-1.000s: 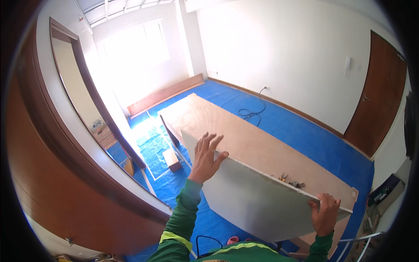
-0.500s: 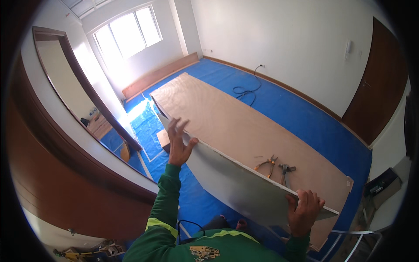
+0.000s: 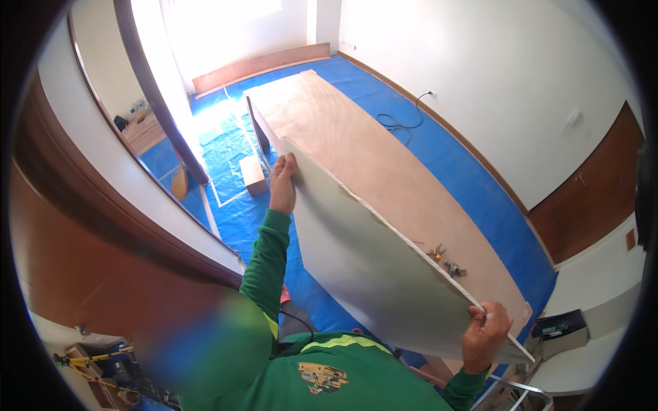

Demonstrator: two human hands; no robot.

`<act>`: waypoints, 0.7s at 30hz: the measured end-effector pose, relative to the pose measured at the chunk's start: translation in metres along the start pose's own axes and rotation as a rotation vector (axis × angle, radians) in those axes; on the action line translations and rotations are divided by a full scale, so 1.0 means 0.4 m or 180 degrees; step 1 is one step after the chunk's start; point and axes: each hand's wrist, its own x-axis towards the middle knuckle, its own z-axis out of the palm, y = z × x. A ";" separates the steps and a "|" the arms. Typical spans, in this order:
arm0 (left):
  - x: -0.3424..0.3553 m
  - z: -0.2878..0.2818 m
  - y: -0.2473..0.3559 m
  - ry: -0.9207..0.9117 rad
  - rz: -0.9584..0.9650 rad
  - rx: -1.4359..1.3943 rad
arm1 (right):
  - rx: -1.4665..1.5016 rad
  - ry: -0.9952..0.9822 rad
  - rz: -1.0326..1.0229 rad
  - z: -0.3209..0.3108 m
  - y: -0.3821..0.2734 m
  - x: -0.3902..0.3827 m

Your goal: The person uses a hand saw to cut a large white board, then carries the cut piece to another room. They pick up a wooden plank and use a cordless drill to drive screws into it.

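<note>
A large pale grey board (image 3: pixel 356 246) with a ragged white top edge stands tilted in front of me. My left hand (image 3: pixel 282 181) is closed on its far left end, fingers over the edge near the corner. Nearer the right end, my right hand (image 3: pixel 483 335) grips the top edge, with the thumb on top. Just beyond the board lies a long plywood panel (image 3: pixel 384 164), raised above the floor. Pliers (image 3: pixel 436 253) and a hammer (image 3: pixel 454 269) rest on that panel, partly hidden by the board's edge.
Blue sheeting (image 3: pixel 473 185) covers the floor. A wooden block (image 3: pixel 253 175) sits left of the plywood. A black cable (image 3: pixel 401 125) runs to the right wall. A metal frame (image 3: pixel 521 394) stands at lower right, below an open box (image 3: pixel 561 332). A blurred patch covers the lower left.
The board has been raised and tipped more upright, covering more of the tools. My left hand, earlier with fingers spread at the edge, has closed on the board's end. The view has shifted downward.
</note>
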 end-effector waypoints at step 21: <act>0.828 -0.120 0.094 -0.0633 0.0016 -0.0217 | -0.0654 0.1032 -0.0075 0.233 -0.574 0.403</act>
